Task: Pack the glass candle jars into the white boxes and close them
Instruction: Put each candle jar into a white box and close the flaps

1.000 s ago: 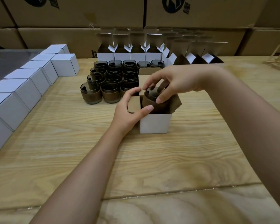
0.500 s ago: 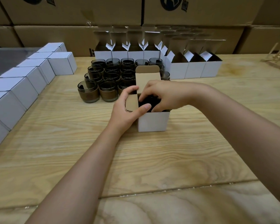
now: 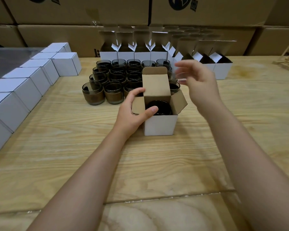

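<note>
**One jar in, three flaps to fold**

A wall of brown shipping cartons backs a wooden table laid out as a packing line. Along its left edge runs a file of closed white boxes — eight or nine, the farthest hard to separate. At the far edge stand empty boxes with lids raised. Four form a straight front rank and at least four more angle off to the right, with further ranks behind too dim to count. Before them waits a block of unpacked jars, five across and about four deep. That makes roughly twenty, several hidden behind the box in work.

That open box sits at centre, with one dark glass jar upright inside it, mouth up, below the rim. The left hand grips the box's left wall, fingers wrapped behind and thumb pressing over the left side flap. The right hand, blurred, hangs above and to the right of the box, fingers loosely spread, holding nothing.

Closing turns on the lid flap. It stands upright on the far wall, hinge running left to right, tuck tab uppermost — just left of the right hand's fingertips, which are nearer to it than the left hand is. The right side flap splays outward below that palm. The likely order is side flaps in, lid toward the person, tab behind the near wall.
</note>
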A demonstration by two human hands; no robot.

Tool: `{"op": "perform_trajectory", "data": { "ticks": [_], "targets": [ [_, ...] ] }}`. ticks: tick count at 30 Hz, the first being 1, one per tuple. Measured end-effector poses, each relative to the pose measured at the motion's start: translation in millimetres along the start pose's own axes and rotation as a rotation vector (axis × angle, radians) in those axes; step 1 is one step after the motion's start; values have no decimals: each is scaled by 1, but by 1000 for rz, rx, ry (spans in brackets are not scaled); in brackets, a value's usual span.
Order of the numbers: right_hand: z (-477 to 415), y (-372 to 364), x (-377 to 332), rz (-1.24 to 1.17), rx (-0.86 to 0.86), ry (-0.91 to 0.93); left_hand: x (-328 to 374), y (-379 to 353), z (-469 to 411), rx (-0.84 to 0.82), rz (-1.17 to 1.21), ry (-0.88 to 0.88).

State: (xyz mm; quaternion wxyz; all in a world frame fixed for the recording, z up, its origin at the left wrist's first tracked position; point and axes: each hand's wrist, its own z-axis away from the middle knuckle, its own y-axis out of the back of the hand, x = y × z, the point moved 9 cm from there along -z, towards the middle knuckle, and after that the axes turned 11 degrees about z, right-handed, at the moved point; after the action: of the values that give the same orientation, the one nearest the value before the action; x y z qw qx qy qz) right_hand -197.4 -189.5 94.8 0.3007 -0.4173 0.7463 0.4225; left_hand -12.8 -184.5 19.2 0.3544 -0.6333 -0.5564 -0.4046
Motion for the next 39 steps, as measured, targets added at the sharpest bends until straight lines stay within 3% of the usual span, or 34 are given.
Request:
{"op": "perform_trajectory", "data": {
  "ticks": [2,3,6,13,18,24,39],
  "targets": [
    [20,2,35,-148,193,-177,0,0,0,1,8,2],
    [31,-5,50,-205,211,-255,1,1,0,3,9,2],
    [50,-41,75,-381,79,-398,0,1,-1,5,4,6],
    [52,-70,67,-582,-167,-392,5,-3,1,-4,-23,-32],
    [50,-67,71,-600,-181,-399,-20,-1,-2,46,340,197],
    [50,-69,68,-586,-195,-370,-27,-14,-3,40,368,300],
    [49,-61,49,-606,-205,-183,-18,-15,-5,39,393,177]
  ]
}}
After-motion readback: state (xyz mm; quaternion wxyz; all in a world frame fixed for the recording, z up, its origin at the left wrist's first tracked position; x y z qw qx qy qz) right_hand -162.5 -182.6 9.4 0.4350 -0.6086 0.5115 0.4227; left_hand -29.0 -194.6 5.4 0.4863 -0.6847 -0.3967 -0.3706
